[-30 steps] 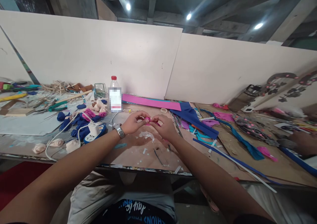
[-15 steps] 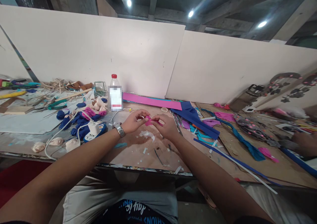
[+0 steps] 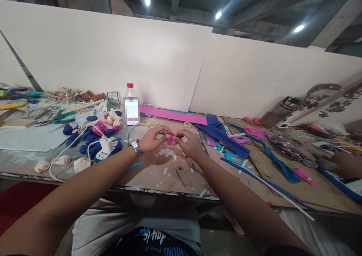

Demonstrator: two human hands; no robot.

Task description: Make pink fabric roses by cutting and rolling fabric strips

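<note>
Near the middle of the table [image 3: 158, 177], a small crumpled pink piece [image 3: 171, 138] is pinched between both hands. My left hand [image 3: 156, 137], with a metal watch at the wrist, grips its left side with thumb and fingers. On the right side, the fingertips of my right hand [image 3: 187, 142] are closed on the same piece. The pink piece is held just above the tabletop, and its folds are partly covered by the fingers.
A red-capped bottle [image 3: 131, 109] stands behind my left hand. Blue and pink rolled pieces surround a power strip [image 3: 109, 150] at left. Pink strips [image 3: 175, 114] lie behind; blue strips [image 3: 226, 139] lie right. A person's hand [image 3: 347, 163] shows at far right.
The pink piece now looks wider and more bunched below the fingertips, and the part that stretched under my right fingers no longer shows. Both hands have barely moved.
</note>
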